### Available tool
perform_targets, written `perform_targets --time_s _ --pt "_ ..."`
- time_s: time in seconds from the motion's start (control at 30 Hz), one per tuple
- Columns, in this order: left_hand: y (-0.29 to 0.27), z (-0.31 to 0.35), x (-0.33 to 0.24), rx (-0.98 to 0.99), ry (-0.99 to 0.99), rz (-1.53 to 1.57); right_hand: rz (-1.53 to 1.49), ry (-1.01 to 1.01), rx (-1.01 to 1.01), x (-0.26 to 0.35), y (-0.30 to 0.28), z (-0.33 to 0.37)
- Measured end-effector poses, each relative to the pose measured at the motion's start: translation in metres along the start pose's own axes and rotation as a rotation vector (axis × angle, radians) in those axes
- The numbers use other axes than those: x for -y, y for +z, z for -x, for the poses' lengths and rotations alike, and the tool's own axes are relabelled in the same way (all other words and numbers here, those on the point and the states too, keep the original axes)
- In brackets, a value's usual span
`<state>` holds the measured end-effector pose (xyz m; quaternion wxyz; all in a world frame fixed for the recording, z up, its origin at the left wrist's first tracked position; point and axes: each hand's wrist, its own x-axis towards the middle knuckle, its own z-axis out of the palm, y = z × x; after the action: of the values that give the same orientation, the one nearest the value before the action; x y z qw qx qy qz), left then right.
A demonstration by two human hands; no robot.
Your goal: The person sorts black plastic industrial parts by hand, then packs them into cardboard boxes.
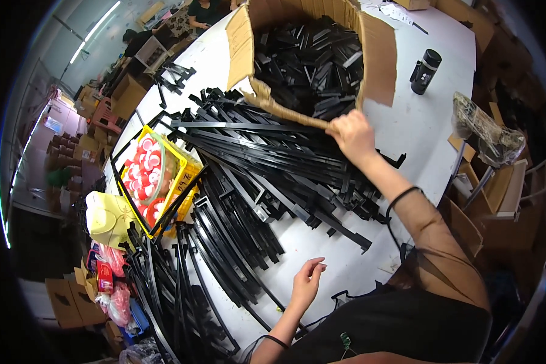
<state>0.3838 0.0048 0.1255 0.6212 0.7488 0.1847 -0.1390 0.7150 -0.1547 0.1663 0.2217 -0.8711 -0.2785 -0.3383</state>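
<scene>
My right hand point(350, 134) is closed over the near rim of a big open cardboard box point(379, 57). Inside the box lies a heap of short black plastic pieces point(309, 64). Just below that rim, long black plastic strips point(242, 142) are piled across the white table, some passing beneath my right forearm. My left hand point(307, 285) hovers over the table's near part, fingers loosely stretched and holding nothing. Closest to it on the left is a row of curved black strips point(224, 242).
A yellow crate point(191, 167) with red-and-white caps point(144, 170) stands left of the strips. More black strips point(158, 285) lie at the near left. A black bottle point(426, 71) stands at the right on the white table point(412, 127). People sit in the far background.
</scene>
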Motion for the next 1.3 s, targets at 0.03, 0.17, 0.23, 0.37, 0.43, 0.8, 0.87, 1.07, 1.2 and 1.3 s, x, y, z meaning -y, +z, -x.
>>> perform_targets --time_s 0.03,0.17,0.23,0.37,0.43,0.8,0.87,1.07,1.2,1.3 --pt "-0.002 0.001 -0.001 0.000 -0.006 0.001 -0.022 0.006 0.007 0.009 -0.001 0.017" --pt "-0.022 -0.013 -0.035 -0.030 0.164 -0.133 -0.029 -0.059 0.005 0.024 -0.001 0.063" --pt "-0.037 -0.034 -0.076 -0.083 0.375 -0.276 -0.032 -0.077 0.084 0.024 -0.009 0.069" --pt "-0.042 -0.087 -0.162 -0.144 0.626 -0.305 0.034 0.039 0.242 0.021 -0.014 0.066" --pt "-0.041 -0.120 -0.193 -0.160 0.764 -0.413 0.035 0.046 0.203 0.027 -0.008 0.058" --pt "-0.043 -0.309 -0.238 -0.621 0.821 -1.130 0.005 0.089 0.198 0.041 -0.002 0.063" --pt "-0.046 -0.316 -0.232 -0.618 0.838 -1.108 0.012 0.121 0.251 0.039 -0.002 0.059" --pt "-0.053 -0.318 -0.219 -0.616 0.914 -1.074 -0.002 0.101 0.154 0.044 0.002 0.056" --pt "-0.057 -0.318 -0.220 -0.625 0.930 -1.095 0.042 0.064 0.191 0.043 -0.001 0.051" --pt "-0.056 -0.324 -0.221 -0.568 0.907 -1.145 0.061 0.090 0.240 0.041 0.001 0.052"
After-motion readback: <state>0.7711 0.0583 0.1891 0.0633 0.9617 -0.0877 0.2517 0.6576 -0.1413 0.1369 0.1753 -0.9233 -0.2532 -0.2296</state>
